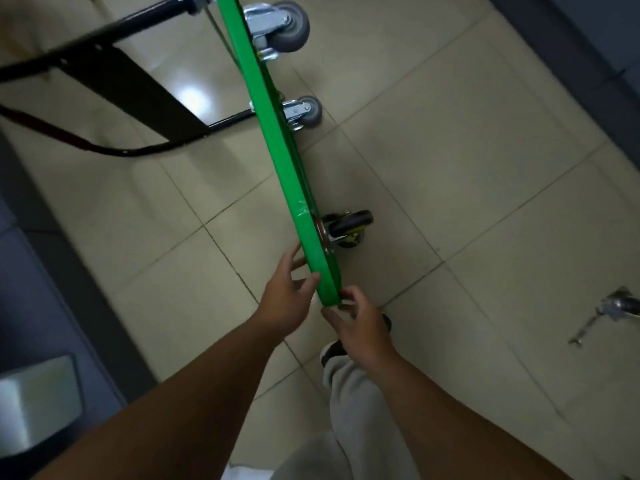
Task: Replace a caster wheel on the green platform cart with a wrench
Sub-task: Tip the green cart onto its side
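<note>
The green platform cart (287, 157) stands tipped on its side, and I see its deck edge-on, running from the top centre down to my hands. My left hand (284, 299) rests against the deck's left face with fairly straight fingers, its thumb on the green edge. My right hand (363, 327) pinches the near end corner between thumb and fingers. A black caster wheel (349, 226) is mounted on the underside just above my hands. Two grey casters (284, 26) (306, 112) sit farther up. A loose caster (620, 304) and a wrench (585, 329) lie on the floor at right.
The cart's black folding handle (114, 81) juts out to the left over the beige tiled floor. My grey trouser leg and dark shoe (332, 351) are just below the cart's end. A pale box (34, 403) sits at the lower left, with dark walls on both sides.
</note>
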